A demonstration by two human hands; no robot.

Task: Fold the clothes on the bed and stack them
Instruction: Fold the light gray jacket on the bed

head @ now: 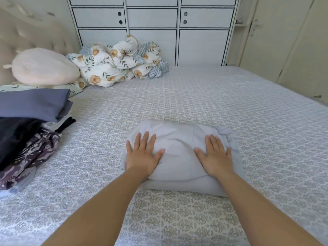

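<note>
From the head camera, a folded pale grey garment (179, 157) is lying on the bed (230, 107), near the middle of its near edge. Both hands are pressing flat on top of it: the left hand (143, 155) is resting on its left part, the right hand (216, 157) on its right part, fingers straight and spread, each grip apart and clasping nothing. Along the bed's left edge a stack of clothes (30, 121) is sitting, with a blue-grey piece on top, dark pieces below and what is probably a patterned purple garment spilling toward the near side. At the far left corner a floral quilt (117, 64) is bunched up beside a pale pink cushion (44, 67), against the white cabinet (152, 23).
</note>
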